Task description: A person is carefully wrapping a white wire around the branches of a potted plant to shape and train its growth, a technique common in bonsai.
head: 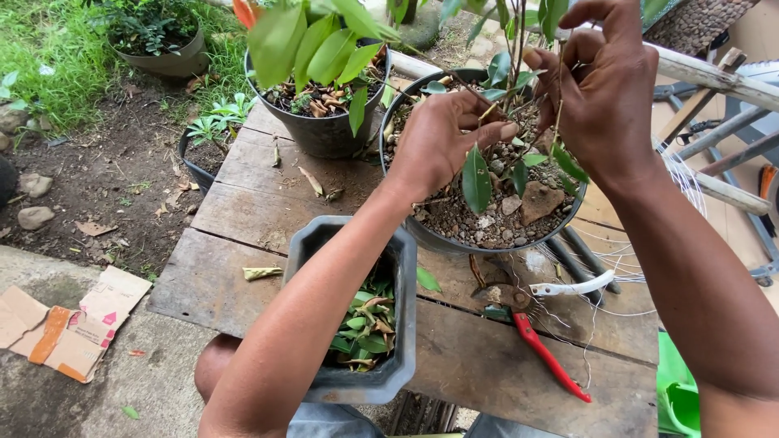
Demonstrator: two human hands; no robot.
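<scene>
Nearest, a grey angular plastic planter (369,381) full of cut green and brown leaves stands at the front edge of the weathered wooden plank bench (235,203), with the person's left forearm crossing above it. Just to its right lie red-handled pruning shears (542,345) beside a white-handled tool (572,286) and loose loops of thin wire (625,280).

Beyond these sits the round dark plastic pot (442,241) of gravelly soil and stones, holding a small thin-stemmed tree with glossy green leaves (477,180). Both hands work inside its crown. The left hand (442,142) reaches in palm down from the left, fingers curled and its grip closed on a thin twig near the trunk. The right hand (604,89) is raised higher on the right, wrist bent, thumb and fingertips pinched shut on an upright slender stem or strand; whether that is wire or twig I cannot tell.

The likely trouble, as I judge it, is a snapped twig: the stems look thin, and the two hands pulling opposite ways could break one or tear leaves off. A forearm dropping could also nudge the grey planter off the bench edge.

Farther back stands another dark round pot (324,134) with broad-leaved plants, then a grey pot (166,58) in the grass.
</scene>
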